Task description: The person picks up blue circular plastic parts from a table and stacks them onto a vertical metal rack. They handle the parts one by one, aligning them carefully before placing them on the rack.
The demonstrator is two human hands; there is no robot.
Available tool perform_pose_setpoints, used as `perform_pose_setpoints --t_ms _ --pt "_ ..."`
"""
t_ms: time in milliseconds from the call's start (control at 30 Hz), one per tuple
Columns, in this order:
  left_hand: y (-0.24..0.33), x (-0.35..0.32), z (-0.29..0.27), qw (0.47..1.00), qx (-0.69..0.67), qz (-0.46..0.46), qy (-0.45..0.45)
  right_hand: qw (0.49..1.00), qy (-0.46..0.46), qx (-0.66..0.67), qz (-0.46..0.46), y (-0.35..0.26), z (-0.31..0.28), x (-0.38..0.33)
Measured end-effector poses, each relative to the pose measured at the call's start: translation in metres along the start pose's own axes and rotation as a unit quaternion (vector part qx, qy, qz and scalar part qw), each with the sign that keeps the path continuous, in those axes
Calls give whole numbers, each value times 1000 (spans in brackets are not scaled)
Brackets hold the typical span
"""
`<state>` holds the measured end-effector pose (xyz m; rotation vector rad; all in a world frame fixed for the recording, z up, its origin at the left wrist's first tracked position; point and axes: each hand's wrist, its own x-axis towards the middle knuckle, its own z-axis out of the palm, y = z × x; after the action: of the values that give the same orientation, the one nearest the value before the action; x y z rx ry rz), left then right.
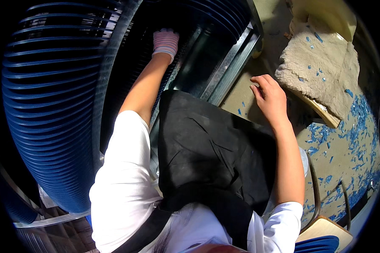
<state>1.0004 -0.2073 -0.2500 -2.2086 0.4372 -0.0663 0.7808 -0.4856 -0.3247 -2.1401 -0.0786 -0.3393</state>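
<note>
Thin, curved blue pieces are filling a metal rack; knit-gloved left hand, grip unclear; bare right hand, fingers curving loosely apart.

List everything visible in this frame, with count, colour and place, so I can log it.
Large ridged stack: one, blue, left side.
Other ridged stacks: at least two, blue, top centre and lower right.
Metal rails: several, grey, beside the large stack and right of the left hand.
Fleecy pad: one, beige-grey, upper right, with blue bits on it.
Fragments: too many to count, blue, mostly on the floor at right.
Floor: one, greyish tan, right side.
Chair: one, pale wood and dark tubing, lower right.
Apron: one, black, on the person.
Sleeves: two, white, lower left and lower right.
Left hand: one, pink-and-white striped glove, upper centre; fingertips in shadow.
Right hand: one, bare, left of the pad.
</note>
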Motion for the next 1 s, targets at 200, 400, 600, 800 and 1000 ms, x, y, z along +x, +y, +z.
perform_pose_setpoints --t_ms 200,400,600,800,1000 --pt "4 11 -2 997 49 19 -60 1000 0 11 3 -4 -1 0" --pt "7 18 -27 980 79 28 -180 1000 2 3 -14 -4 1 -2" --pt "7 45 5 984 86 47 -152 1000 -8 7 -9 -8 -2 -5" --pt "-12 38 -14 985 106 14 -136 1000 2 17 -1 -5 -6 -4" --pt "-59 -4 4 980 -33 -195 5 999 10 22 -26 -4 0 2"
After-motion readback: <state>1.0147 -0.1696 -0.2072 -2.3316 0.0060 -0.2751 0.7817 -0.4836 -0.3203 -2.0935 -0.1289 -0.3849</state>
